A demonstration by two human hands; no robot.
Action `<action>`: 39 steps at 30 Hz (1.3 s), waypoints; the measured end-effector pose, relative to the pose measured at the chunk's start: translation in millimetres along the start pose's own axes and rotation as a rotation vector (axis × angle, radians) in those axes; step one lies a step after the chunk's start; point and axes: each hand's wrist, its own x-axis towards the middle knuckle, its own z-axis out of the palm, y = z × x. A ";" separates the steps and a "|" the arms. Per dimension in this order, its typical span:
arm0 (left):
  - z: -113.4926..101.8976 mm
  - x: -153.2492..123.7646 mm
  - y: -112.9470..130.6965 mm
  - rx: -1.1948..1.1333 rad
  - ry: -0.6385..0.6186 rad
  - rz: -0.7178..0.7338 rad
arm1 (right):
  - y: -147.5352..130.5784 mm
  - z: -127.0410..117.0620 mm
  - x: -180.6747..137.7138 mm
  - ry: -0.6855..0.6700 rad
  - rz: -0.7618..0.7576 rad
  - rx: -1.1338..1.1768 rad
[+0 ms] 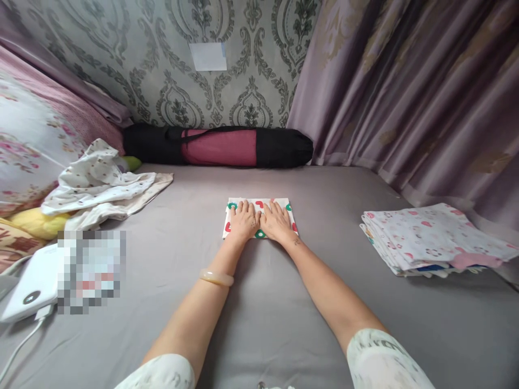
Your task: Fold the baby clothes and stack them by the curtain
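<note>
A small folded white cloth point(260, 234) with red and green printed shapes lies flat on the grey bed sheet. Both palms press down on it, side by side with the thumbs close together. My left hand point(243, 220) covers its left half, fingers stretched forward. Over the right half rests my right hand point(276, 220), its fingers also laid out flat. The cloth's corners and edges show around the hands, while its middle is mostly hidden. A pale bangle point(217, 277) circles the left wrist.
To the right sits a stack of folded printed cloths point(438, 237). At left are a crumpled dotted cloth point(101, 183), a white power bank point(34, 286) with a cable, and a blurred-out item point(93, 273). A black and maroon rolled bag point(219, 147) lies along the papered wall.
</note>
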 end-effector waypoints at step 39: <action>-112.0 71.7 -70.9 -0.503 -0.455 0.172 | 72.9 -99.9 65.5 -0.391 -0.201 0.208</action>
